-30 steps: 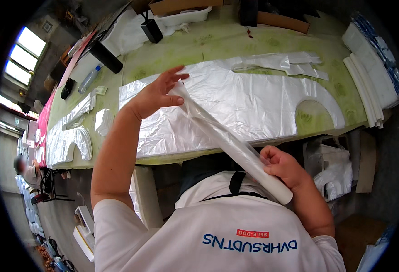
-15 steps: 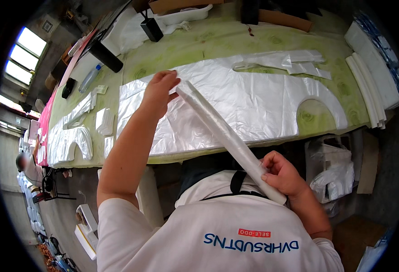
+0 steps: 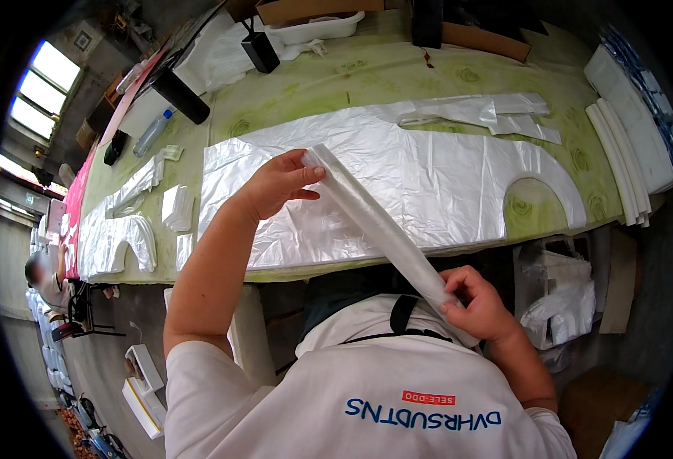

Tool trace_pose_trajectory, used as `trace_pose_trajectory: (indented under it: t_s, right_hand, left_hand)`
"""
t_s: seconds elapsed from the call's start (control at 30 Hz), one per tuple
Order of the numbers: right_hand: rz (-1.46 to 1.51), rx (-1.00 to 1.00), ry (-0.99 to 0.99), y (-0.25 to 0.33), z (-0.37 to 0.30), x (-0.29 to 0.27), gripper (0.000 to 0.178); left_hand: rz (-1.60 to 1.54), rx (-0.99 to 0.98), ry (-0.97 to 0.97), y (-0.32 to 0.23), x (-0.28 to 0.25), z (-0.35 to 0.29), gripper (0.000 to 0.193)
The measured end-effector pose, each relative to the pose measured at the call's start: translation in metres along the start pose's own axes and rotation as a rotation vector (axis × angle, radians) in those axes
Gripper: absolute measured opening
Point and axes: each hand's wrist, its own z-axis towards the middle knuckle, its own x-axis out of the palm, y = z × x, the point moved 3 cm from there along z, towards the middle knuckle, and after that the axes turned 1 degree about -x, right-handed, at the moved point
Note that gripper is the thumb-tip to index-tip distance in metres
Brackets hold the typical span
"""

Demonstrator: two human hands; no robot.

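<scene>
A long, narrow, folded strip of translucent plastic film (image 3: pixel 378 226) slants between my two hands, above the table's near edge. My left hand (image 3: pixel 279 183) grips its upper end, with the thumb on top and the fingers partly behind it. Near my waist, the curled fingers of my right hand (image 3: pixel 480 304) pinch the lower end. Beneath the strip, a large flat stack of shiny whitish plastic sheets (image 3: pixel 443 180) lies on the table, with a curved cut-out and long strap-like parts toward the right.
The table has a green patterned cover (image 3: pixel 313 88). Smaller cut plastic pieces (image 3: pixel 126 237) lie left, near a water bottle (image 3: pixel 153 131) and a black cylinder (image 3: pixel 180 96). White rolls (image 3: pixel 616 157) rest at the right edge. A person (image 3: pixel 50 279) is at the far left.
My left hand has come down slightly, and its thumb now lies over the strip's upper end. The lower end, which stuck out past my right hand, no longer shows below it.
</scene>
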Motion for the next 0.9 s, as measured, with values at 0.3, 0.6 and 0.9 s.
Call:
trace_pose_trajectory:
  t_s: [0.3, 0.6, 0.9]
  right_hand:
    - [-0.190, -0.066, -0.015, 0.004, 0.015, 0.000, 0.029]
    - [-0.111, -0.021, -0.018, -0.002, 0.022, -0.001, 0.029]
    - [-0.263, 0.088, -0.078, 0.012, 0.043, 0.015, 0.052]
  left_hand:
    - [0.070, -0.158, 0.113, -0.009, -0.016, 0.021, 0.041]
    - [-0.162, -0.128, 0.194, -0.006, -0.032, 0.036, 0.045]
    - [0.347, -0.082, -0.193, -0.011, -0.032, 0.059, 0.032]
